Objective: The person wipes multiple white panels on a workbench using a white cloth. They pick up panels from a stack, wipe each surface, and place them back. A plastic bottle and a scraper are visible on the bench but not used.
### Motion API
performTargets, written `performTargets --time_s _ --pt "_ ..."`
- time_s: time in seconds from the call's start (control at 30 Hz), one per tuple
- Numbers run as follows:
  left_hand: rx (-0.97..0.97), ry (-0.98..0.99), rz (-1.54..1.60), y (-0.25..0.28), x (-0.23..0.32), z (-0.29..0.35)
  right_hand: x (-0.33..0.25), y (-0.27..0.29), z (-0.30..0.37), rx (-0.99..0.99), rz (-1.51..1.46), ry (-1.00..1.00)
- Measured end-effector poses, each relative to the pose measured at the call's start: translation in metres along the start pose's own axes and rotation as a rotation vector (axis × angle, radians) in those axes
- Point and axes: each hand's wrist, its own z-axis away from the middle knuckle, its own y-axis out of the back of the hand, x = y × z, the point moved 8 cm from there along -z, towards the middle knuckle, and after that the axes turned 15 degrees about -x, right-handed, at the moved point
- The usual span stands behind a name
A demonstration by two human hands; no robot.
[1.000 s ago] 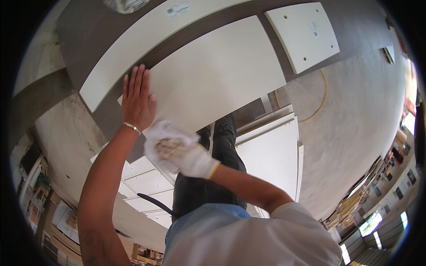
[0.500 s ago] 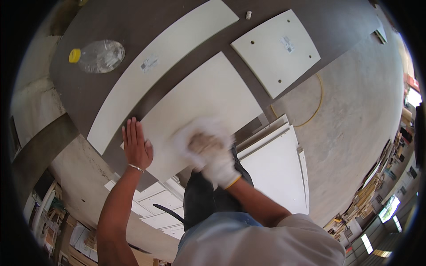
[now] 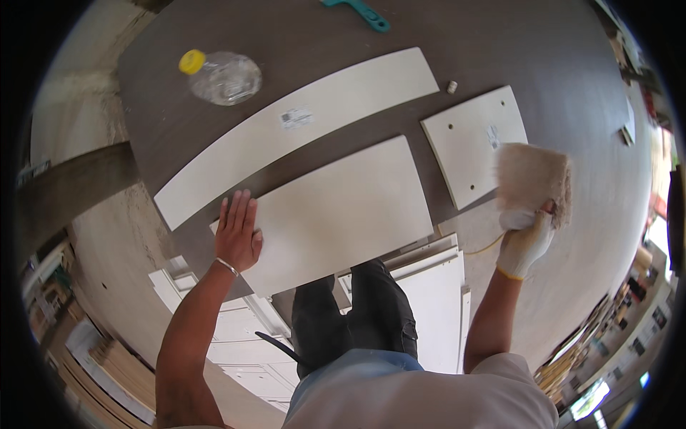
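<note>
- The left hand (image 3: 239, 232), bare, with a pale band at the wrist, lies flat with its fingers extended over the left end of the wide panel, grasping nothing.
- The right hand (image 3: 527, 239), in a white knitted glove with a yellow cuff edge, grips a cloth pad (image 3: 532, 175) out to the right, apart from the wide panel.
- The cloth pad is brownish grey, roughly square and fuzzy at the edges; motion blurs it.
- The wide panel (image 3: 336, 214) lies flat along the near side of the dark bench (image 3: 500, 43). It is off-white, plain and smooth-looking, with straight-cut ends; the left hand hides part of its left end.
- Just beyond it, a long narrow panel (image 3: 357, 89), also off-white, carries a small label.
- To the right lies a smaller panel (image 3: 464, 139) with holes near its corners and a label; the cloth pad blocks the view of its right side.
- A small pale plug (image 3: 451, 87) sits between those two.
- Farther out are a clear bottle (image 3: 225, 79) with a yellow cap and a teal-handled tool (image 3: 368, 16), cut off by the upper edge.
- Below bench level, white boards (image 3: 432, 307) stand beside the person's legs.
</note>
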Motion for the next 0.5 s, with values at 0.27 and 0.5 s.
performTargets --time_s 0.27,0.5 --pt "0.027 -0.007 -0.020 0.008 0.004 0.007 0.025 -0.152 -0.004 -0.440 0.605 0.119" --pt "0.353 0.514 0.154 -0.004 0.016 0.041 0.068 -0.231 0.045 -0.708 0.175 -0.269"
